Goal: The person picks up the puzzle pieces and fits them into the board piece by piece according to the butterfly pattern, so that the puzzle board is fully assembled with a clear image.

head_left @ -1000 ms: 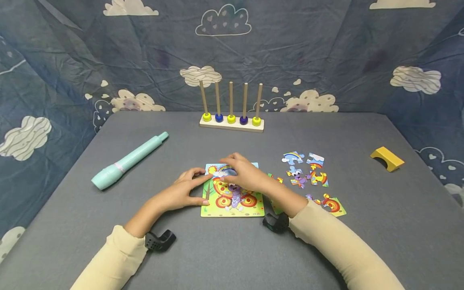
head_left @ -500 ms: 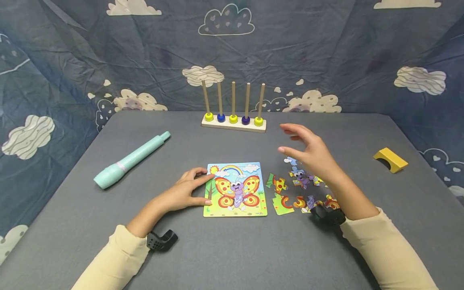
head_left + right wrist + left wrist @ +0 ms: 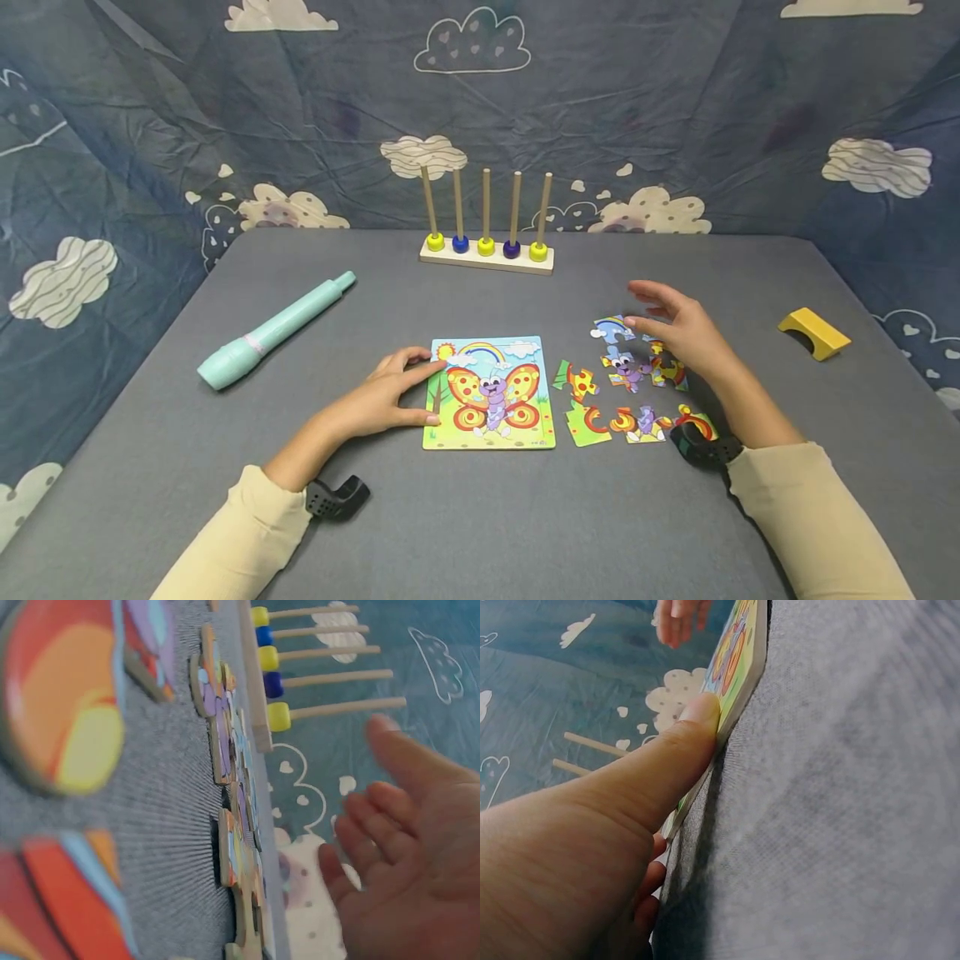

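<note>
In the head view a square butterfly puzzle board (image 3: pixel 493 393) lies flat at the middle of the table. My left hand (image 3: pixel 378 396) rests at its left side, with thumb and index fingertips touching the edge. The left wrist view shows that straight thumb (image 3: pixel 671 761) against the board's rim. To the right of the board lie several loose puzzle pieces (image 3: pixel 626 367). My right hand (image 3: pixel 686 329) hovers over the far pieces with fingers relaxed and nothing in it, partly hiding some of them. In the right wrist view its palm (image 3: pixel 420 862) is bare.
A wooden stand with pegs (image 3: pixel 487 258), each carrying one yellow or blue bead, stands at the back. A mint-green tube-shaped object (image 3: pixel 273 331) lies on the left. A yellow arch block (image 3: pixel 814 333) sits at the far right. Cloud-patterned cloth (image 3: pixel 300 125) hangs behind.
My right hand has left the board's top, swung right and come down over the loose pieces, uncovering the butterfly picture. The left hand has stayed at the board's left edge.
</note>
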Action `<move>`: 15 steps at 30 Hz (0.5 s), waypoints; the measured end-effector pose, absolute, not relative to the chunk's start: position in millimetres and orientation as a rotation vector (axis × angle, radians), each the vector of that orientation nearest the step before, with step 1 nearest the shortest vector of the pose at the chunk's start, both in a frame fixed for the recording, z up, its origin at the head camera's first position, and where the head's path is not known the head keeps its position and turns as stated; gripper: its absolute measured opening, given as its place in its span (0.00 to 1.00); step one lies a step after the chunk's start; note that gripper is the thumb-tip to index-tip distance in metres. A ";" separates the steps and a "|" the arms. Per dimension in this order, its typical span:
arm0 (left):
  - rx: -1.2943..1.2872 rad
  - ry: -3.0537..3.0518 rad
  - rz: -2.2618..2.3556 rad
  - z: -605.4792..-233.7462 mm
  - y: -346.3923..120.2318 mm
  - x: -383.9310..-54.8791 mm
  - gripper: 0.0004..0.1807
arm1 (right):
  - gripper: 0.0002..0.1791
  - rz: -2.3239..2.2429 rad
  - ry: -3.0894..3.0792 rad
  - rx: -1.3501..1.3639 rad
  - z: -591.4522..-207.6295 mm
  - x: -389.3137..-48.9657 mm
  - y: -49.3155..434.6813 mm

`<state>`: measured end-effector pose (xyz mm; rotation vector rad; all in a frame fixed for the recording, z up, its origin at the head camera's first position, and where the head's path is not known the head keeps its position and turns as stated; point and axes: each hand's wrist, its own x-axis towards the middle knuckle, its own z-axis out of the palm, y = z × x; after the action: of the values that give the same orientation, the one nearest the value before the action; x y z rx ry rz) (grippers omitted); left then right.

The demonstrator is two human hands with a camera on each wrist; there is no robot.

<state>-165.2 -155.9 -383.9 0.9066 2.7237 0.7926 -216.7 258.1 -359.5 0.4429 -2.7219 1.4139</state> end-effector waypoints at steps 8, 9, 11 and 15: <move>0.910 2.724 0.799 -383.2 -155.8 -164.8 0.40 | 0.31 1.255 -2.907 0.463 -376.6 -222.4 267.5; 0.908 2.724 0.798 -383.4 -156.0 -165.0 0.40 | 0.31 1.231 -2.925 0.469 -378.2 -223.0 268.2; 0.907 2.724 0.796 -383.7 -156.2 -165.2 0.40 | 0.31 1.183 -2.956 0.475 -380.9 -224.0 268.8; 0.909 2.724 0.793 -384.6 -156.3 -165.3 0.40 | 0.30 1.131 -3.007 0.480 -383.1 -225.3 268.9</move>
<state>-165.3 -156.3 -384.6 0.9090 2.7238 0.7934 -225.3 268.9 -383.1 0.4800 -3.0072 1.1306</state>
